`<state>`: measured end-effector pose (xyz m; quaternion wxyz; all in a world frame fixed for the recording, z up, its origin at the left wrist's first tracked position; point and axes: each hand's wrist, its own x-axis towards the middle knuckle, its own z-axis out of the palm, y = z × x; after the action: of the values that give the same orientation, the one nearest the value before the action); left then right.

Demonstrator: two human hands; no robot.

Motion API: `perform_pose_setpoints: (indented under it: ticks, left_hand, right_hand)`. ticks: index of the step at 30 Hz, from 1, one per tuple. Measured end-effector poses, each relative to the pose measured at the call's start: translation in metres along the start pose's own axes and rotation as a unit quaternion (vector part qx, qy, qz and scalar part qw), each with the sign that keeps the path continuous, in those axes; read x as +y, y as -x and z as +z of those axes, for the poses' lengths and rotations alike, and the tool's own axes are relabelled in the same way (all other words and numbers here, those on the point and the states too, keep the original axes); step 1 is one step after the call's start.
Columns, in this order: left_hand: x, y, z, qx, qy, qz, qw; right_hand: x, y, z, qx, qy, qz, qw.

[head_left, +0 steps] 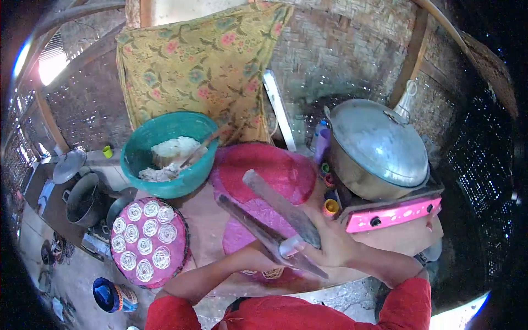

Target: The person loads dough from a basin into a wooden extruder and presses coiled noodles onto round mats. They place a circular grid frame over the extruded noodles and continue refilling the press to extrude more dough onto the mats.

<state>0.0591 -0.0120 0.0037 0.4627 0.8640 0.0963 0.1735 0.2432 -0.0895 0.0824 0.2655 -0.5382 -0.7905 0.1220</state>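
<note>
Two long, worn wooden bars slant over the work table in front of me. My left hand (259,255) is closed on the lower bar (242,221), its fingers partly hidden behind the wood. A short whitish cylinder (291,246) sits on that bar, close to my right hand. My right hand (333,243) wraps round the near end of the upper bar (278,201). Beneath the bars is a pink round mat (258,212). White coiled strand nests (273,273) show partly below my left forearm.
A pink-topped round tray (144,212) with several white coiled nests is at left. Behind it stands a green basin (176,190) of white dough with a wooden stick. A large lidded pot (379,146) sits on a pink-fronted stove (396,214). Small coloured cups (330,207) stand beside it.
</note>
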Motion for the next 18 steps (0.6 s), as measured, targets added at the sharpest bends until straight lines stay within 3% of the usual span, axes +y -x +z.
perform_pose_setpoints:
  ticks: [1, 2, 3, 5, 6, 7, 8, 10, 12, 13, 15, 18]
  left_hand:
    - [-0.002, -0.007, 0.009, -0.042, 0.048, -0.084, 0.994]
    - [-0.001, -0.011, 0.015, -0.046, 0.052, -0.084, 0.994]
    - [0.001, -0.015, 0.020, -0.066, 0.099, -0.154, 0.981]
    - [-0.004, -0.022, 0.033, -0.090, 0.148, -0.224, 0.959]
    - [-0.015, -0.025, 0.038, -0.071, 0.125, -0.163, 0.976]
    - [-0.022, -0.026, 0.043, -0.053, 0.103, -0.103, 0.988]
    - [-0.023, -0.028, 0.044, -0.057, 0.108, -0.106, 0.987]
    - [-0.017, -0.045, 0.028, 0.004, 0.083, 0.034, 0.996]
    - [0.021, -0.074, -0.005, 0.149, 0.363, 0.127, 0.911]
    - [0.032, -0.088, -0.023, 0.141, 0.545, 0.160, 0.811]
    - [0.042, -0.112, -0.047, 0.150, 0.682, 0.170, 0.696]
    - [-0.019, -0.154, -0.048, 0.122, 0.719, 0.122, 0.673]
  right_hand:
    - [0.005, 0.007, 0.004, 0.000, 0.013, 0.003, 1.000]
    - [0.009, 0.014, 0.006, -0.001, 0.025, 0.004, 1.000]
    - [0.014, 0.021, 0.004, -0.049, -0.018, 0.061, 0.997]
    - [0.021, 0.026, -0.010, -0.064, -0.078, 0.055, 0.993]
    - [0.034, 0.036, -0.017, -0.103, -0.194, 0.099, 0.971]
    - [0.047, 0.046, -0.024, -0.130, -0.311, 0.153, 0.929]
    - [0.060, 0.055, -0.031, -0.147, -0.407, 0.212, 0.876]
    - [0.124, 0.095, -0.030, -0.412, -0.580, 0.254, 0.656]
    - [0.122, 0.114, -0.019, -0.346, -0.703, 0.243, 0.573]
    - [0.123, 0.120, -0.014, -0.327, -0.740, 0.236, 0.538]
    - [0.125, 0.126, -0.009, -0.293, -0.787, 0.254, 0.480]
    - [0.140, 0.118, -0.016, -0.287, -0.784, 0.248, 0.491]
